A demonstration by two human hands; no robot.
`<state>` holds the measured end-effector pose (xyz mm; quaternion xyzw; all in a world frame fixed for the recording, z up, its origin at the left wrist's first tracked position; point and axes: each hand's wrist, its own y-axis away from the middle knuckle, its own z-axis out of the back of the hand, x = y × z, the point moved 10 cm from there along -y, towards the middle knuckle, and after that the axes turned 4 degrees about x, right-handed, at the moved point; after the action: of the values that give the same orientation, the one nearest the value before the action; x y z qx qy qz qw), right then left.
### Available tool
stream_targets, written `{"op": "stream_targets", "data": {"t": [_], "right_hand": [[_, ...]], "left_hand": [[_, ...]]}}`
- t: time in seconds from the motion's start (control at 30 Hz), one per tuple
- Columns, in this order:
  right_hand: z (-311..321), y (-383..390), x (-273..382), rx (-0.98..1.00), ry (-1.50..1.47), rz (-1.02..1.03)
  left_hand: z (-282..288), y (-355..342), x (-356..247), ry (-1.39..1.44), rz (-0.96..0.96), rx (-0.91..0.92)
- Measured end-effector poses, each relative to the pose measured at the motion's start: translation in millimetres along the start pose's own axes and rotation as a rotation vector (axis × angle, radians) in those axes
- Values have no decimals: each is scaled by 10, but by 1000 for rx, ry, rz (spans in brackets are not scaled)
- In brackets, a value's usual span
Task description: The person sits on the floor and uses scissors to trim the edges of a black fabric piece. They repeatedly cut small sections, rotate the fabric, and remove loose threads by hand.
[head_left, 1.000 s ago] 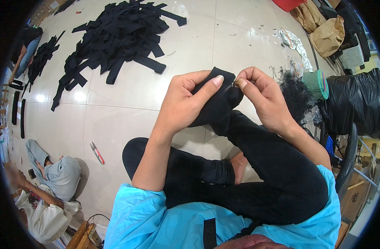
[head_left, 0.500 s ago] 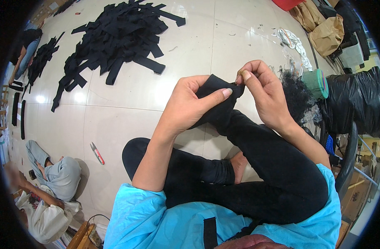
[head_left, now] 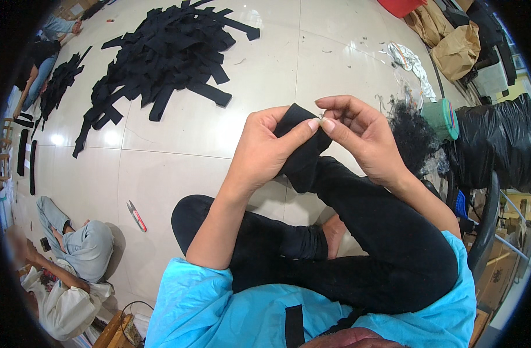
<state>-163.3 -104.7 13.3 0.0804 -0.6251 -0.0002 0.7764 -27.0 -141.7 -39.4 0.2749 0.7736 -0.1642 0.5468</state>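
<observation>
In my left hand (head_left: pixel 259 148) is a folded black fabric piece (head_left: pixel 303 159), pinched with the thumb on top near its upper right corner. The fabric hangs down over my raised knee. My right hand (head_left: pixel 367 139) meets that corner, its thumb tip against my left thumb tip. Its index finger is lifted away, while the other fingers curl in behind the thumb. Whatever tiny bit those fingertips hold is too small to make out.
A large heap of black fabric strips (head_left: pixel 167 55) lies ahead on the tiled floor. Red-handled thread snips (head_left: pixel 136 217) rest left of my knee. At the right are a black fibre tuft (head_left: pixel 413 136), a green container (head_left: pixel 440 119) and a black plastic bag (head_left: pixel 497 142). Another person (head_left: pixel 74 278) sits at left.
My right hand has moved left to the fabric corner, and its index finger has lifted off the thumb. The fabric's right corner has folded in. My left hand has barely moved.
</observation>
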Motion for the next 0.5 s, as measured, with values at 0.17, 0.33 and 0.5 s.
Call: {"op": "stream_targets", "data": {"t": [0.17,0.33,0.5], "right_hand": [[29,-12,-16,5,67,17],[61,-9,64,-30,158,143],[52,39,276,-58,329,282]], "left_hand": [[-1,11,1,1,-12,6],[-18,8,22,12,1,15],[-64,4,-18,-10,-8,53]]}}
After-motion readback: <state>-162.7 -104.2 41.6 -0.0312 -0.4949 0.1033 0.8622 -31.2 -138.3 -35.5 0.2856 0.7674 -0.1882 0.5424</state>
